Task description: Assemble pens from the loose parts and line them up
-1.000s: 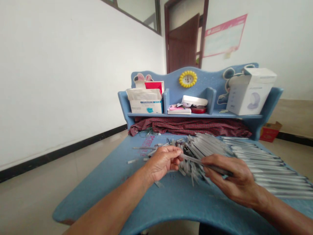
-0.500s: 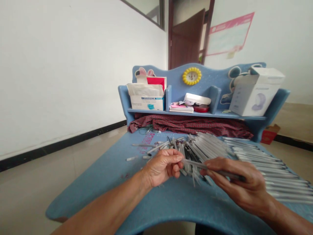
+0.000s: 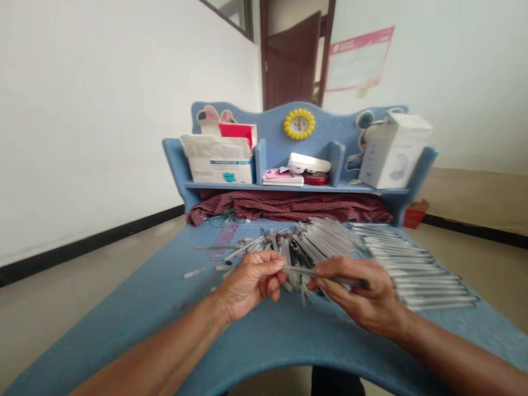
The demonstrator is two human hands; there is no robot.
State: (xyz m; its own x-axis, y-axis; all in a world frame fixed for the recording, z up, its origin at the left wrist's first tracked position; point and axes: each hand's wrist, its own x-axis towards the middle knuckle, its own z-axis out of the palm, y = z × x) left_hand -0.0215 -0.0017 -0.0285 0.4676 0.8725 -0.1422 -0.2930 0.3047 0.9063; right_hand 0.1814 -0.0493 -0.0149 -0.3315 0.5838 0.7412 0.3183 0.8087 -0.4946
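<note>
A slim pen [image 3: 302, 270] with a translucent barrel and a dark end lies level between my two hands. My left hand [image 3: 252, 283] pinches its left end between thumb and finger, the other fingers curled in. My right hand [image 3: 365, 297] grips the barrel further right, and the dark end shows above the palm. Behind the hands lies a heap of loose pen parts [image 3: 284, 242], clear and black. Frosted clear tubes [image 3: 325, 236] are piled beside it. To the right, several pens [image 3: 421, 269] lie side by side in a row.
The blue table [image 3: 264, 341] carries a shelf [image 3: 239, 186] at its back. On that stand a mask box [image 3: 220, 170], a white box [image 3: 396, 154], papers [image 3: 282, 180] and a red round tin [image 3: 315, 180]. Checked cloth [image 3: 289, 206] is bundled underneath. A few small clear pieces [image 3: 193, 273] lie at left.
The view has swung to the right, so everything appears further left. Both hands keep their hold on the pen, with little change between them.
</note>
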